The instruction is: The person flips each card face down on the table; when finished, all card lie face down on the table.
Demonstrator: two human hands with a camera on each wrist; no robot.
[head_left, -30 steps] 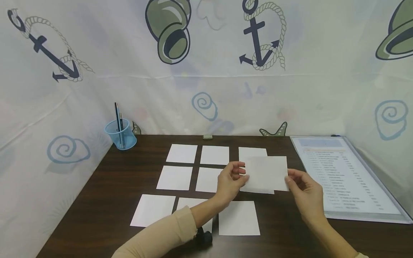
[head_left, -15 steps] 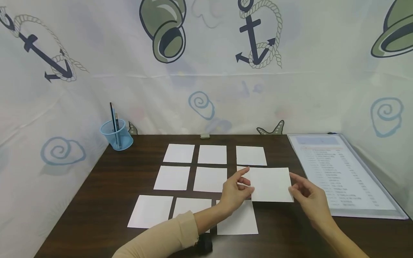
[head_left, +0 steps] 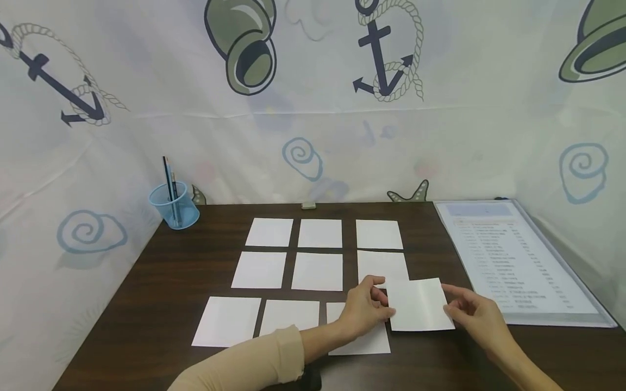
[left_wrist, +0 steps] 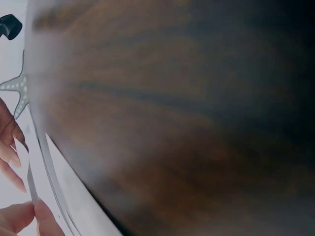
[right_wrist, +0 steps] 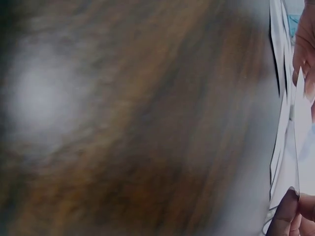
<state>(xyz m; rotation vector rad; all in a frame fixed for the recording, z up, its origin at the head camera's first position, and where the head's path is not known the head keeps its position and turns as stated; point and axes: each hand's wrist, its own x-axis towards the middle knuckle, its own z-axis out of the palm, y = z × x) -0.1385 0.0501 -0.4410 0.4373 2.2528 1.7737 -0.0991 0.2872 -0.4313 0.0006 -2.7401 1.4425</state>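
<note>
A white square sheet of paper (head_left: 420,307) is held between both hands over the right front of the table. My left hand (head_left: 365,310) pinches its left edge between thumb and fingers. On the opposite edge, my right hand (head_left: 481,321) pinches it the same way. In the left wrist view the paper (left_wrist: 31,182) appears nearly edge-on, and slightly bowed in the right wrist view. Beneath and beside it, more white squares lie in three rows of three; the left forearm and the held sheet partly cover the front-right square (head_left: 367,343) and the middle-right square (head_left: 382,266).
A blue cup (head_left: 175,206) with pencils stands at the table's back left corner. On the right lies a printed sheet in a clear-edged folder (head_left: 518,260). A patterned cloth (head_left: 235,146) hangs behind the dark wooden table (head_left: 146,304). Something dark sits under the left sleeve.
Both hands have brought the held sheet toward the front edge and a little right, lowering it in view. The back-right square and most of the middle-right one are now uncovered.
</note>
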